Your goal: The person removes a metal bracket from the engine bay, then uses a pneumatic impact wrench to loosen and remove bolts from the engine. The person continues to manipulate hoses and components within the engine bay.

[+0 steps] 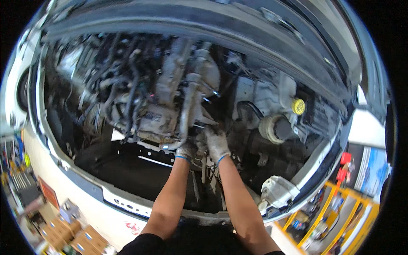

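1. My left hand point(185, 151) and right hand point(217, 145), gloved, lay beside the engine point(157, 121) in the car's point(111, 196) front.
2. Fingers mostly hidden; I could not tell their grip.
3. Feeling before pulling seemed wise.

Cardboard boxes point(90, 240) sit lower left, a yellow rack point(372, 219) lower right.
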